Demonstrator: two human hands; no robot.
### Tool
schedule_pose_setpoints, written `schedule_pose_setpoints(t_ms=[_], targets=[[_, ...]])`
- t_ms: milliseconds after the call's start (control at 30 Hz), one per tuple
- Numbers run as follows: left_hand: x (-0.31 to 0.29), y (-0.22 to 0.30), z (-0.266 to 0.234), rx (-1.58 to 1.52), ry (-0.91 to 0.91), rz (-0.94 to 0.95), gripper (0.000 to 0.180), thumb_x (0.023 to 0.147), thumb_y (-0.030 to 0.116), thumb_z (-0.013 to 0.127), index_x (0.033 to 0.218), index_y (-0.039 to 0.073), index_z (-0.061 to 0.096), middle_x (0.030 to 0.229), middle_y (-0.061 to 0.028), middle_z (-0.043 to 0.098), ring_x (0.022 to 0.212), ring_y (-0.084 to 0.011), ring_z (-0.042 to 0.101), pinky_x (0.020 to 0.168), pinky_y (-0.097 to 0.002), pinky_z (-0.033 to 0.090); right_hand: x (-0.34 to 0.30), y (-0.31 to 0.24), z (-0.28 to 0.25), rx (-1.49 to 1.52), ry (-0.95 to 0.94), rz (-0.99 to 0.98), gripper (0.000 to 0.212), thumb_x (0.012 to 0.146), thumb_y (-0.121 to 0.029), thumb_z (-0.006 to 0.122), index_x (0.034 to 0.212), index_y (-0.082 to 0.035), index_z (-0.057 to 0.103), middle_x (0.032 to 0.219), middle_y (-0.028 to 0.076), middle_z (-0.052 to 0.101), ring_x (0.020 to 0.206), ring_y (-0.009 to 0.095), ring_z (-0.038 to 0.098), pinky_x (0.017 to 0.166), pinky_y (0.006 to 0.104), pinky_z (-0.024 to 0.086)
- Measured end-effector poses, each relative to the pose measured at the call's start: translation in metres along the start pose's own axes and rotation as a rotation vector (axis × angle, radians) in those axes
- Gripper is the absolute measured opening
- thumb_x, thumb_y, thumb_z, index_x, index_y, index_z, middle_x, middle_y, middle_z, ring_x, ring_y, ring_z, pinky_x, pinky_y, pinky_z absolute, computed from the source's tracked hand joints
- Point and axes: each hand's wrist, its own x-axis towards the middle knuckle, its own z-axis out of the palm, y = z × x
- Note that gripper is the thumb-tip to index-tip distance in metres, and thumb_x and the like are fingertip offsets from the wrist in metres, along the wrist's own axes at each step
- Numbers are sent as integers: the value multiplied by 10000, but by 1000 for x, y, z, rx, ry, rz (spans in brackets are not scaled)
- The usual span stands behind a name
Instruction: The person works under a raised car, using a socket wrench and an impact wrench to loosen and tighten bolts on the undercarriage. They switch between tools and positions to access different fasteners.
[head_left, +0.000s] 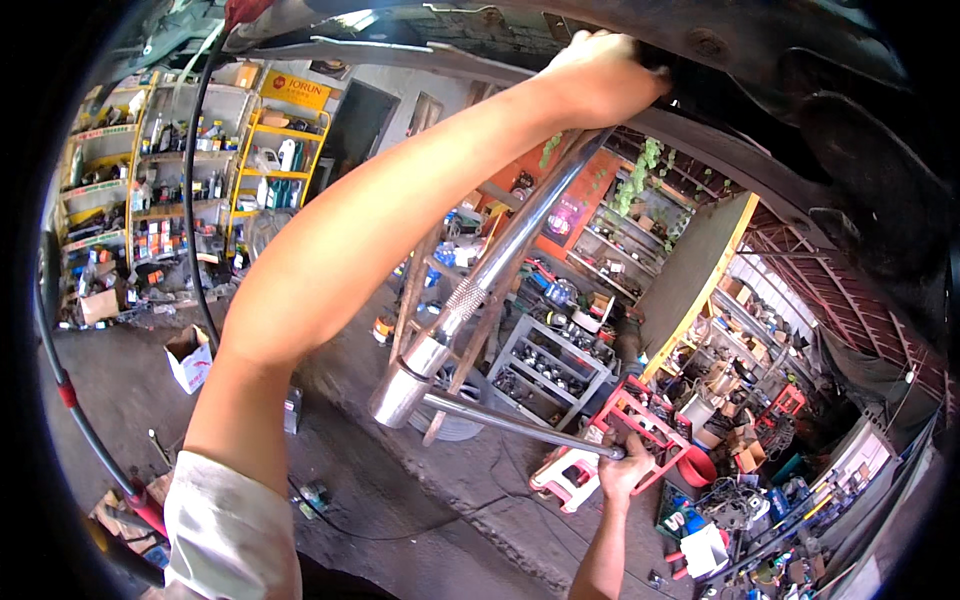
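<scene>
A chrome extension bar [525, 228] slants up toward the vehicle's underside, with a knurled band near its lower end. My left hand [603, 78] is raised overhead, its fingers closed around the bar's upper end, which the hand and dark metal parts hide. At the bottom, the bar joins a thick chrome drive head [404, 385]. From that head a long steel handle [515, 422] runs to the right, where my right hand [626, 466] grips its far end. My left forearm crosses the middle of the view.
Dark vehicle underbody [700, 45] spans the top. A black hose [190, 190] hangs at the left. Beyond stand shelves of bottles [180, 155], a wooden ladder [470, 345], a grey parts rack [550, 375], a red-and-white stool [570, 475] and a red frame [655, 425]. Clutter fills the right side.
</scene>
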Motion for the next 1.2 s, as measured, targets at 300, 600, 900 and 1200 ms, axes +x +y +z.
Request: schedule_pose_setpoints(t_ms=[300,600,900,1200], targets=[[-236,104,-99,-504,-265,-397,709,915,202,618,1461,-50,244,1227,-161,541,999,-190,584,891,-333,470,-4,12,-25,-45,-65,-9,270,756,-125,706,575,-40,525,495,98,496,427,202,484,470,344,411],[-229,140,-100,-530,194,-653,585,909,328,640,1311,-70,493,711,-40,572,461,-54,434,416,-194,317,-60,-34,29,208,-505,100,140,781,-170,741,775,-45,679,656,132,652,605,270,646,593,378,500],[-222,142,-111,-309,239,-525,525,877,295,686,1257,-44,561,694,11,543,495,-25,394,435,-184,253,161,-204,-36,263,182,-629,408,815,-112,677,1187,20,575,1115,206,566,1036,371,545,881,445,441],[-217,150,-102,-422,261,-612,541,856,313,709,1244,-38,574,692,1,556,487,-32,406,417,-184,263,237,-261,-14,-200,412,-578,385,784,-67,592,1166,-65,543,1172,127,520,959,348,594,743,458,509]])
